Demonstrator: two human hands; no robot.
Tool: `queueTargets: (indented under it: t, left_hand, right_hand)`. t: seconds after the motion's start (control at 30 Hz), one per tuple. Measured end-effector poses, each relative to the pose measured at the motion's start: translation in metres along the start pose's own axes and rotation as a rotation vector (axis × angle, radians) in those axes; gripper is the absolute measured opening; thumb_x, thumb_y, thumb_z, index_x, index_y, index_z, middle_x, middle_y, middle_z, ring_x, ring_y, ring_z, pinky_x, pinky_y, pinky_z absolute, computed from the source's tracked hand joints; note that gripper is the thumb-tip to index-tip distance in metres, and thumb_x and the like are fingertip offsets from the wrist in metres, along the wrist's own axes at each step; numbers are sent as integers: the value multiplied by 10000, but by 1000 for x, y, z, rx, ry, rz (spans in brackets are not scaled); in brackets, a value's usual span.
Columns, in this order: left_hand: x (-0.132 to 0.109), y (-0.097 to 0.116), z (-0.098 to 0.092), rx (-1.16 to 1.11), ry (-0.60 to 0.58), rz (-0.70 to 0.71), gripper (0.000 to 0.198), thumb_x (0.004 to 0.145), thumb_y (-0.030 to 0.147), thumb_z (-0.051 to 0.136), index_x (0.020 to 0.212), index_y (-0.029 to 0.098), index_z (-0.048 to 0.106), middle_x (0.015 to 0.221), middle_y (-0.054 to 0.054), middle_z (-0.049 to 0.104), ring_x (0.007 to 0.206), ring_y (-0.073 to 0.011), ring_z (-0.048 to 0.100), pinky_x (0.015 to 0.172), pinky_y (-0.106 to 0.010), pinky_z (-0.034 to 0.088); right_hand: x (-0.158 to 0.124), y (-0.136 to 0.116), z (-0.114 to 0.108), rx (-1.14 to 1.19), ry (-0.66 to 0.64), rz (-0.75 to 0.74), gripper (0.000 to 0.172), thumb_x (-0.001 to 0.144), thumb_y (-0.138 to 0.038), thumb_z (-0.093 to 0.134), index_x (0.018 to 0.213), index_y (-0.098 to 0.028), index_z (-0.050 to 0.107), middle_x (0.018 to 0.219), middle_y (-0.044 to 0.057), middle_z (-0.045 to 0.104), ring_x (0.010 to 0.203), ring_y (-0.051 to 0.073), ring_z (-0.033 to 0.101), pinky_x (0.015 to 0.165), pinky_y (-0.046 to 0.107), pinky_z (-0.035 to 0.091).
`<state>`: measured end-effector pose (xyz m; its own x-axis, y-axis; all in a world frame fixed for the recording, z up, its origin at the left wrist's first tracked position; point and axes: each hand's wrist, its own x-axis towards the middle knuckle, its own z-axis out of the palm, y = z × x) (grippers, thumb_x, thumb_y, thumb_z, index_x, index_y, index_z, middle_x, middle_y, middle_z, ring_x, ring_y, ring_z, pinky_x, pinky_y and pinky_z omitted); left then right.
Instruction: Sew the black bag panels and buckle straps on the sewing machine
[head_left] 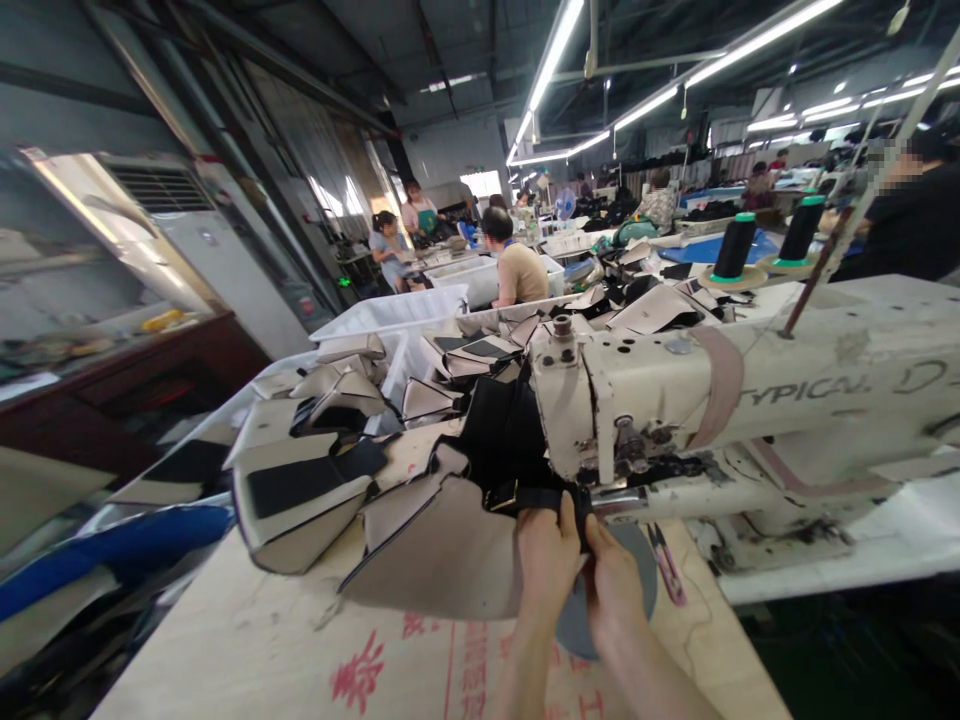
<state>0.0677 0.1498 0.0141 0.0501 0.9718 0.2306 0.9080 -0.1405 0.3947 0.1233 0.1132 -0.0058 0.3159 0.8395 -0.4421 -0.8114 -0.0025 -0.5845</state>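
Close together at the front of a cream sewing machine (660, 385), my two hands work on one sewn piece. A black strap (534, 496) with a small gold-coloured metal part runs along its top, joined to a beige panel (450, 560) with dark edging. My left hand (550, 550) is closed on the strap, thumb and fingers pinching it from below. Touching its fingers, my right hand (611, 572) is closed at the strap's right end, beside the machine's narrow arm. The exact spot under the needle is hidden. A grey disc (641, 565) lies beneath my hands.
Pink-handled thread snips (669, 570) lie right of the disc on a wooden board (277, 640) with red lettering. Finished-looking beige and black pieces (300, 490) pile up at left, near white bins (390, 312). Black thread cones (735, 248) stand behind the machine. Several people sit beyond.
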Motion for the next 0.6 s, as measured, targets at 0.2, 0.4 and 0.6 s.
queueTargets:
  t: [0.2, 0.4, 0.6]
  left_hand:
    - [1, -2, 1, 17, 11, 16, 498, 876, 402, 255, 652, 150, 622, 684, -107, 647, 697, -196, 586, 611, -266, 368]
    - [0, -4, 1, 21, 27, 30, 447, 876, 372, 272, 680, 158, 612, 695, -95, 639, 724, -196, 583, 635, -264, 377]
    - [7, -1, -4, 46, 0, 39, 413, 868, 344, 300, 668, 151, 607, 690, -99, 637, 709, -201, 583, 621, -266, 381]
  right_hand:
    - [2, 3, -1, -15, 14, 12, 402, 548, -401, 718, 847, -136, 678, 908, 71, 654, 820, 185, 577, 663, 244, 450]
    - [-1, -2, 3, -19, 12, 25, 392, 550, -399, 719, 854, -154, 675, 919, 51, 654, 871, 183, 567, 698, 237, 445]
    - [-2, -2, 7, -50, 40, 22, 424, 544, -420, 721, 848, -129, 670, 751, 36, 660, 614, 141, 559, 487, 215, 397]
